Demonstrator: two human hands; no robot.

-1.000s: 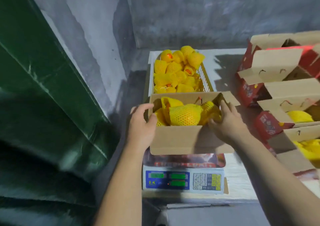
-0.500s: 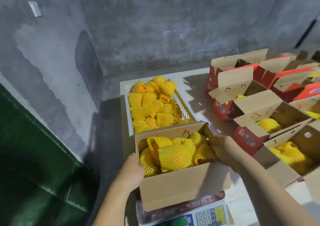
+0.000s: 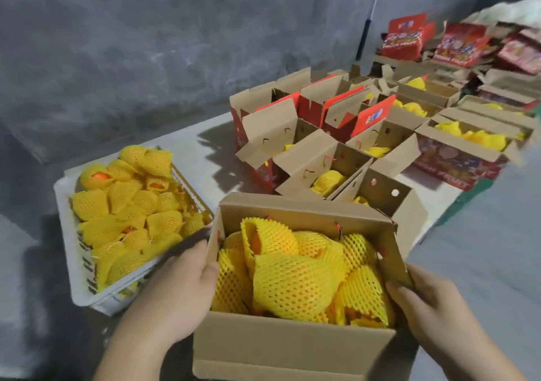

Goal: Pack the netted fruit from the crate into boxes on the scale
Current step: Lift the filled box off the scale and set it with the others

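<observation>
An open cardboard box [image 3: 289, 348] full of fruit in yellow foam netting [image 3: 295, 281] is held between both hands in the lower middle. My left hand [image 3: 178, 290] grips its left wall, thumb over the rim. My right hand [image 3: 430, 310] grips the right wall the same way. A white plastic crate [image 3: 68, 252] heaped with more netted fruit [image 3: 128, 205] stands to the left on the table. The scale is hidden under the box or out of view.
Several open red-and-brown boxes [image 3: 319, 164] with netted fruit stand in rows to the right and behind. Closed red boxes [image 3: 405, 39] are stacked at the far right. A grey concrete wall [image 3: 175, 58] runs behind the white table [image 3: 205, 140].
The view has swung right and up. The box has come off the scale, which has left the view, and moved toward me with both hands on it.
</observation>
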